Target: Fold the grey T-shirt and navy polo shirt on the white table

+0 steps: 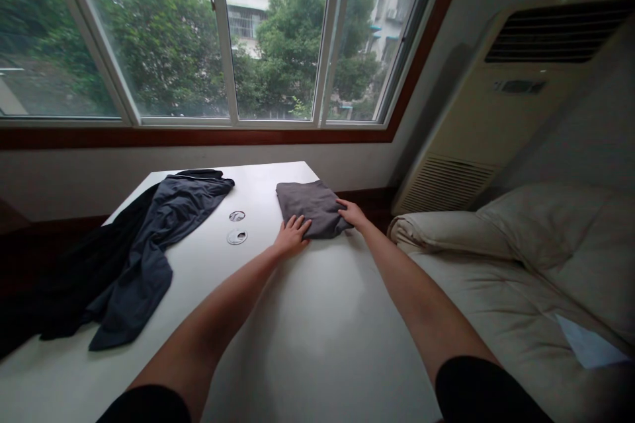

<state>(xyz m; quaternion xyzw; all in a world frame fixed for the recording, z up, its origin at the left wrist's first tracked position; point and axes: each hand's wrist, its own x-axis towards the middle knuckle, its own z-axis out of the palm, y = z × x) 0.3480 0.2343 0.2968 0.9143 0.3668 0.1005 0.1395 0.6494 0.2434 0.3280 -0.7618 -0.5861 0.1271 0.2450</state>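
Observation:
A folded grey cloth garment [317, 205] lies flat near the far right corner of the white table [317, 324]. Fingers spread, my left hand [294, 236] rests on its near left corner. At its right edge is my right hand [353, 213], the fingertips lying on the cloth and the thumb tucked low by the side. Whether the right hand pinches the fabric I cannot tell for certain; its fingers look stretched out. Dark trousers [149, 251] lie loosely spread on the left part of the table, with black cloth hanging over the left edge.
Two round inset discs [237, 236] sit in the tabletop between the garments. A beige sofa [456, 291] stands along the right side, with a white paper [590, 342] on it. Behind are a standing air conditioner [481, 125] and a wide window [272, 46].

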